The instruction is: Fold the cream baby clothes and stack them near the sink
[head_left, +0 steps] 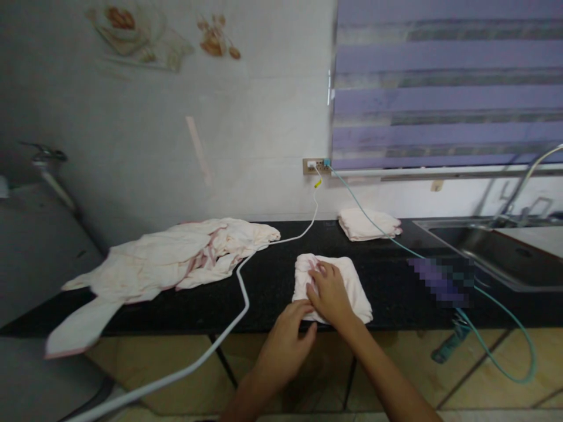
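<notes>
A folded white cloth (354,284) with pinkish trim lies near the front edge of the black counter. On top of it rests my right hand (331,294), fingers bent and spread across the fabric. My left hand (285,340) is at the cloth's near left corner, its thumb apart from the fingers and its fingertips touching the cloth close to my right hand. Neither hand visibly grips the fabric. Left of them is a crumpled heap of similar white cloth (145,264), one end hanging over the counter's front edge.
Another folded cloth (367,224) sits by the wall. A white cable (244,293) crosses the counter from the wall outlet (316,166). A teal cable (396,241) runs to a blurred purple object (440,281). At the right is a metal sink (505,252) with a tap (523,184).
</notes>
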The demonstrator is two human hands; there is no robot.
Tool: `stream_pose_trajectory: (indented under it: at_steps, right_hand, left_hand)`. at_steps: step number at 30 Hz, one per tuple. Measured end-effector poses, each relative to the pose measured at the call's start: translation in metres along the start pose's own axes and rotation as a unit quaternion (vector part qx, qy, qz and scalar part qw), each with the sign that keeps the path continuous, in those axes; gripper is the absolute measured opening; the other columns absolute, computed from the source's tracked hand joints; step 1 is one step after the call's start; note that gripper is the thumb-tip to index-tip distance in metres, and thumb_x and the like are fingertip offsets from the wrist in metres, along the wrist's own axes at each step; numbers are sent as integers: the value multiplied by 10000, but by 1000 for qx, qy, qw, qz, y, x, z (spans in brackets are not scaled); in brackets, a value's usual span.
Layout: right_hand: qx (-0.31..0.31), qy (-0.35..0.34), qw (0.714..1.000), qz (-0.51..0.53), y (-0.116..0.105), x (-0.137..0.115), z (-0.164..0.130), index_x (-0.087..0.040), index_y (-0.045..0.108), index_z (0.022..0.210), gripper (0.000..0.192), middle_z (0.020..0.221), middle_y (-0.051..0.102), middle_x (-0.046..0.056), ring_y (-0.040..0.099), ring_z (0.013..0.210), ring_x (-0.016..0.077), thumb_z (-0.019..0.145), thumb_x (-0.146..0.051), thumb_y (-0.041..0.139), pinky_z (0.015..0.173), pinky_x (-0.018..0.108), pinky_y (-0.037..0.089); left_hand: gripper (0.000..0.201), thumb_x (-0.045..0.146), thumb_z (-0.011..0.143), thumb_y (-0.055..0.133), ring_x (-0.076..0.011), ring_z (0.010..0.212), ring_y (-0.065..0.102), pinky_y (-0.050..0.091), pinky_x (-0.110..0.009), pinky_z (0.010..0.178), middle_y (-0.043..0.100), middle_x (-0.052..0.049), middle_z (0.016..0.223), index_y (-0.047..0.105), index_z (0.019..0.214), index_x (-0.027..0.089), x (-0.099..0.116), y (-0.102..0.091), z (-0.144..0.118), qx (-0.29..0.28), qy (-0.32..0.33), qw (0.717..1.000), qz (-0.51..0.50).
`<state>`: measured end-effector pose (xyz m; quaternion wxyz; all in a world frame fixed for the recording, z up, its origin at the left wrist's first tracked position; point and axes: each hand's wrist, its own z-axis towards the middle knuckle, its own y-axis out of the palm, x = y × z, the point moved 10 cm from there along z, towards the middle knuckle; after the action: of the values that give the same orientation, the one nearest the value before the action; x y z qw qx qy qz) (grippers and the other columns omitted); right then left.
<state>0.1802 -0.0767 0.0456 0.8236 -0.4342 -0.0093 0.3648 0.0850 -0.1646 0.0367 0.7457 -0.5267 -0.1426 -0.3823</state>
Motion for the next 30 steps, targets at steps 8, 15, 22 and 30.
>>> stream_pose_trajectory:
  at_steps: [8, 15, 22, 30]
  right_hand:
    - [-120, -103, 987, -35, 6, -37, -11, -211, 689, 1210, 371, 1169, 668, 109, 564, 1110, 263, 879, -88, 574, 1002, 408, 448]
    - [-135, -62, 988, -35, 7, -38, -46, -204, 433, 1538, 949, 1523, 493, 188, 388, 1424, 388, 784, -700, 727, 1169, 599, 277]
    - [-111, -32, 992, -45, 13, -29, -55, -231, 378, 1573, 1009, 1494, 511, 176, 402, 1411, 375, 733, -551, 837, 1157, 585, 288]
    - [-84, -4, 995, -45, 13, -25, -47, -226, 411, 1548, 1135, 1387, 566, 165, 495, 1278, 365, 599, -590, 915, 1103, 566, 352]
  left_hand:
    - [274, 235, 949, 501, -228, 1169, 642, 461, -406, 1102, 716, -95, 1198, 718, 1111, 187, -62, -32, 89, 28, -7, 1000, -7]
    - [410, 301, 1033, 411, -222, 1312, 532, 395, -421, 1163, 589, -111, 1399, 552, 1407, 207, -82, -6, 81, 1, 30, 997, 66]
    - [230, 168, 988, 404, -237, 1107, 555, 453, -425, 1047, 582, -119, 1133, 611, 1086, 145, -96, -20, 79, 68, -49, 989, 118]
    - [259, 176, 995, 412, -235, 1081, 543, 448, -416, 1034, 582, -113, 1126, 664, 1047, 154, -89, -12, 79, 26, -21, 990, 140]
